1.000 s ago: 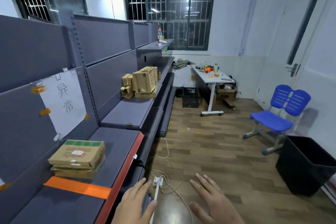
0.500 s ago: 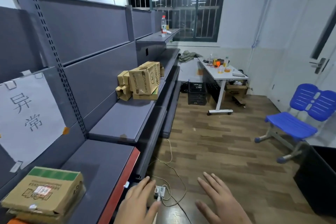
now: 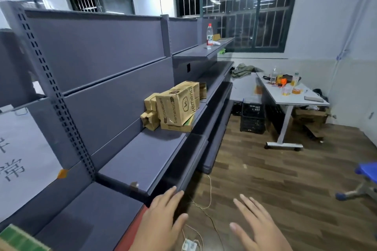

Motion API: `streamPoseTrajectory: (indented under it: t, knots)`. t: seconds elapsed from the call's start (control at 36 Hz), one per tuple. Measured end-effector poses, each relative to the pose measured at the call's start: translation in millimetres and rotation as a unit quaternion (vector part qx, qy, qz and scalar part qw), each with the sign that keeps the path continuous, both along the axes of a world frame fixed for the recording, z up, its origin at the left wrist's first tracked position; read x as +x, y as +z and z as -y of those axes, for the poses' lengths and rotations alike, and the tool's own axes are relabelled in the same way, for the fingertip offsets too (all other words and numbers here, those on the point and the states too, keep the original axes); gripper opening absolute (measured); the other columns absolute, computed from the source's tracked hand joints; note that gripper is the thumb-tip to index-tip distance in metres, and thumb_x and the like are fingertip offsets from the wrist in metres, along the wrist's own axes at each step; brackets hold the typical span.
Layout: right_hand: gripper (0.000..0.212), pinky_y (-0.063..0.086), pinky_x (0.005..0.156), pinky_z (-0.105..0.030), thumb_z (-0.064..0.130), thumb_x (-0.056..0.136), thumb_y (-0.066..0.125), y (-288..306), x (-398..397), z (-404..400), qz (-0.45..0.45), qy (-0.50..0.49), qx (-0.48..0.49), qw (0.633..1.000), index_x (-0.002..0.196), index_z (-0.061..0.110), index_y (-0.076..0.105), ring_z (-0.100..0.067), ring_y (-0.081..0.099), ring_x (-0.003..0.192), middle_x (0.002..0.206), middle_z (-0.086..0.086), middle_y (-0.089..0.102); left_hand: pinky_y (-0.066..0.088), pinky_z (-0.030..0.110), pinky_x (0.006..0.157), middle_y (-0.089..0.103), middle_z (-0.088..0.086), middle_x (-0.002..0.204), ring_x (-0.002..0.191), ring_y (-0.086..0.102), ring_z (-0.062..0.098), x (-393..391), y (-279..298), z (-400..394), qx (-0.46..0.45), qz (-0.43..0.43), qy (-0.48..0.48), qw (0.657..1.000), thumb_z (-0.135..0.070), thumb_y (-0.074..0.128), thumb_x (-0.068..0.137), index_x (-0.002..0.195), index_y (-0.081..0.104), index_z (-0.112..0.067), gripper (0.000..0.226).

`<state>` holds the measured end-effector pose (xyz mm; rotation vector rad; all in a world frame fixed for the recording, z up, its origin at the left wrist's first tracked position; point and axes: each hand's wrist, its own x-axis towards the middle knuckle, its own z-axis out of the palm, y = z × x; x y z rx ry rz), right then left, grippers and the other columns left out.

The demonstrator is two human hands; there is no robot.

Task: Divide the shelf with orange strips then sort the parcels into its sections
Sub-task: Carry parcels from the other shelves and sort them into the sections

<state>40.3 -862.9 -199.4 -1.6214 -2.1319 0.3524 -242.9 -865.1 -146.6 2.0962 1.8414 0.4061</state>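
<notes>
Both hands hang spread and empty low in front: the left hand point(image 3: 161, 224) over the front edge of the grey shelf point(image 3: 142, 155), the right hand point(image 3: 259, 228) above the wood floor point(image 3: 285, 179). A stack of cardboard parcels point(image 3: 177, 106) sits at the far end of the middle shelf board, the largest printed "Kemenai", as best I can read it. A white paper sign point(image 3: 22, 161) with handwritten characters hangs on the back panel, left. A water bottle point(image 3: 209, 35) stands on the upper board. A white table point(image 3: 291, 96), black crate point(image 3: 253, 118) and barred window point(image 3: 240, 4) fill the far end.

left hand point(image 3: 161, 222): flat, fingers straight, empty | right hand point(image 3: 259, 228): fingers spread, empty
</notes>
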Motion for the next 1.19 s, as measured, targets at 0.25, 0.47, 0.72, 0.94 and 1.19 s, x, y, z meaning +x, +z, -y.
streamPoseTrajectory:
  t: [0.25,0.47,0.72,0.94,1.19]
  knots:
    - [0.08,0.017,0.108,-0.005,0.086,0.091,0.019,2,2,-102,0.014,0.038,-0.082,0.996,0.134,0.036,0.064,-0.018,0.059,0.13,0.143,0.021,0.051,0.024,0.024,0.117,0.007,-0.026,0.163,0.149,0.013,0.001,-5,-9,-84,0.012,-0.003,0.041,0.999,-0.073,0.028,0.092,0.158,0.011,-0.041,0.075]
    - [0.124,0.002,0.118,-0.014,0.106,0.048,-0.014,-1,-9,-221,0.039,0.033,-0.116,0.992,0.154,0.051,0.017,0.008,-0.006,0.146,0.153,0.037,-0.004,0.021,0.028,0.12,0.008,-0.022,0.164,0.15,0.012,0.006,-16,-25,-189,0.027,0.017,0.066,0.997,-0.056,0.041,0.1,0.159,0.003,-0.037,0.072]
    - [0.098,0.004,0.121,-0.019,0.097,0.07,0.004,35,-24,-347,0.036,0.042,-0.104,0.993,0.155,0.05,0.016,0.008,-0.005,0.146,0.159,0.031,0.003,0.023,0.035,0.123,0.013,-0.02,0.165,0.152,0.011,0.006,-34,-9,-319,0.028,0.069,0.083,0.994,-0.055,0.046,0.1,0.16,0.011,-0.036,0.072]
    - [0.105,0.012,0.124,-0.025,0.102,0.066,0.006,30,-29,-428,0.008,0.039,-0.098,0.994,0.155,0.049,0.021,0.001,0.002,0.153,0.162,0.029,0.008,0.023,0.034,0.122,0.012,-0.022,0.164,0.151,0.01,0.006,-41,-9,-382,0.009,0.093,0.105,0.99,-0.056,0.048,0.098,0.159,0.011,-0.037,0.074]
    - [0.089,0.02,0.118,-0.024,0.092,0.077,0.024,29,-41,-523,-0.048,0.083,-0.131,0.987,0.155,0.049,0.023,0.012,0.013,0.14,0.153,0.034,0.014,0.018,0.026,0.119,0.017,-0.02,0.162,0.15,0.014,0.004,-34,-19,-442,-0.002,0.137,0.184,0.973,-0.057,0.051,0.097,0.158,0.017,-0.038,0.072]
